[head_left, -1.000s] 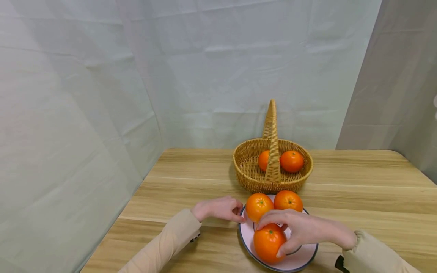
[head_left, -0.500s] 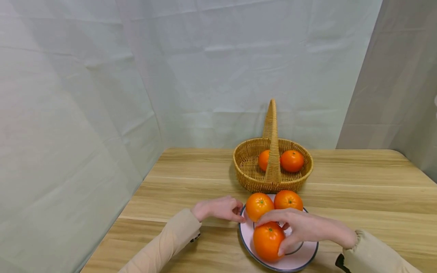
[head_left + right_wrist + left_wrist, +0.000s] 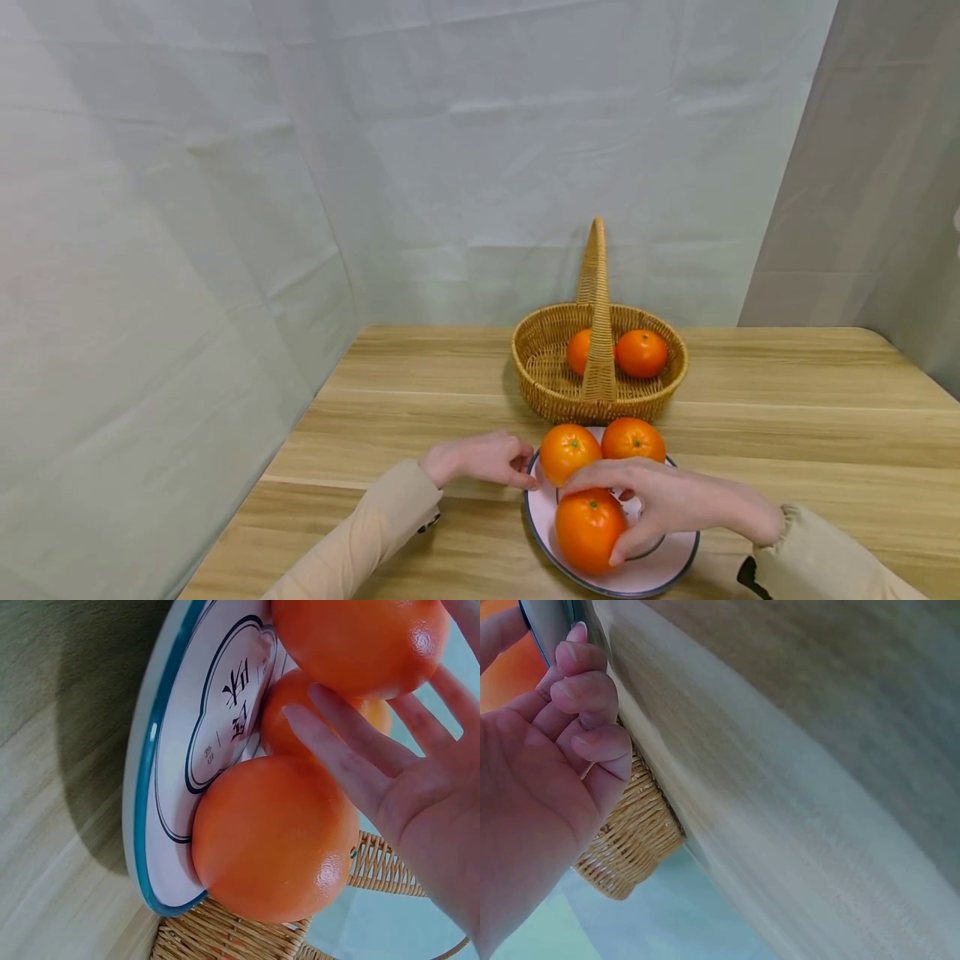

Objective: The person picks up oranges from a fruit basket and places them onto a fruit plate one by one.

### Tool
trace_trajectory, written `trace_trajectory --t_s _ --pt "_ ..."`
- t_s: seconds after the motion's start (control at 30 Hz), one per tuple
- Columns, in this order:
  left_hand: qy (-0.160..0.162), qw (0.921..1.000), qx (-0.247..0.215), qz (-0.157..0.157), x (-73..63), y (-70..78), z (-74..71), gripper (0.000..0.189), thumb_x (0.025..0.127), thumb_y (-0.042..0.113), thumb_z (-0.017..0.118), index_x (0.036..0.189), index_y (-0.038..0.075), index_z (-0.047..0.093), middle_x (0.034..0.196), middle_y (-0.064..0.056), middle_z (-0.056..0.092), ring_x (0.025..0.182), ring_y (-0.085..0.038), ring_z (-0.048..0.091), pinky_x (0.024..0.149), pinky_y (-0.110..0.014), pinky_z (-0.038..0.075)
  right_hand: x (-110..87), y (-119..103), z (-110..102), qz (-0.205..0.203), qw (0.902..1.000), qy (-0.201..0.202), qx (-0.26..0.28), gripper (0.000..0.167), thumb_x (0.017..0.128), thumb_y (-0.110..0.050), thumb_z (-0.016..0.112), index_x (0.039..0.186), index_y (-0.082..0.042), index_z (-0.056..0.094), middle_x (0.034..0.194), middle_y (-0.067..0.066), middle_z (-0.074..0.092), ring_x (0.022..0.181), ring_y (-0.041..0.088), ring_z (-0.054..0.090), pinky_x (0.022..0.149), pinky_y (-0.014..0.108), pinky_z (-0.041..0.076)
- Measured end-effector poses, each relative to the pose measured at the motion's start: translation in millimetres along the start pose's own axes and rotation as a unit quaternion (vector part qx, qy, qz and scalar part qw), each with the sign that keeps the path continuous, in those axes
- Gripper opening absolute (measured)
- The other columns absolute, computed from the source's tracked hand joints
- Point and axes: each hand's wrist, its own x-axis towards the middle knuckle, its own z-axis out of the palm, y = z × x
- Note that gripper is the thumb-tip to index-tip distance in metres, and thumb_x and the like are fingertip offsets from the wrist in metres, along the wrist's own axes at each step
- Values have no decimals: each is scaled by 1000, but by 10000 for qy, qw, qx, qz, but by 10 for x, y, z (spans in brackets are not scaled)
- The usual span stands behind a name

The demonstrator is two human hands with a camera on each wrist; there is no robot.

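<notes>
Oranges, smooth, glossy and rounded, made a tight group of three near the front of the scene. Behind them a pale, creased cloth hung as the backdrop, and a wood-grained table spread beneath. On it stood a woven oval basket with a tall handle, far of the group, with two redder fruits inside, side by side. Just nearer lay a round plate, pinkish white with a dark blue-green rim and black characters at its middle.

The left hand was at the plate's left edge, its thumb and index finger narrowed on the rim, the others curled. The right hand came in from the right, its fingers bent round the near orange: the thumb touched its right side, and the index finger reached over its far side. Two fingers extended free of it. That orange was over the plate's near left part; whether it touched the plate could not be told. Just beyond the fingers, the far-left orange and far-right orange sat on the plate. Each of the three showed a small greenish stem mark.
</notes>
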Motion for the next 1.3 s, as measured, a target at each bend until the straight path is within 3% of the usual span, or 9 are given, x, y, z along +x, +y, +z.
trace_trajectory --t_s 0.27,0.37,0.67,0.77,1.0,1.3 --pt "-15 10000 2 1 -3 17 -4 24 84 29 63 68 16 49 55 10 44 47 -1 38 46 -16 29 -9 14 -22 -300 9986 149 -412 73 72 -33 74 134 -14 40 131 3 44 105 15 46 72 29 45" --pt "-8 10000 20 33 -7 13 -3 24 84 29 63 69 15 49 56 10 44 47 -1 38 46 -16 30 -12 10 -30 -405 9972 213 -599 76 72 -35 74 135 -10 39 133 3 42 109 17 45 79 29 43" --pt "11 9999 11 119 -6 -5 0 24 84 30 62 68 16 50 55 10 45 46 0 39 45 -16 30 -41 -57 -71 177 9968 296 -724 76 72 -39 73 136 -14 39 135 -5 40 118 12 39 92 29 33" --pt "14 9999 24 103 -4 -4 3 24 83 30 62 68 16 49 54 10 45 46 0 38 45 -16 30 -46 -70 -91 254 9968 334 -680 75 73 -39 73 136 -14 39 134 -5 41 112 13 44 89 30 36" --pt "5 10000 -44 19 -7 8 1 25 83 28 63 68 15 50 55 9 45 47 -2 39 46 -17 31 -72 -51 -122 -69 9964 541 -641 73 75 -31 72 135 -10 38 129 5 45 97 12 51 78 33 43" --pt "7 10000 -17 -24 0 8 8 25 83 29 63 67 15 49 55 9 45 47 -1 38 46 -16 30 -112 -67 -182 284 9964 784 -181 72 75 -25 74 135 -10 38 129 8 43 95 14 54 73 36 47"
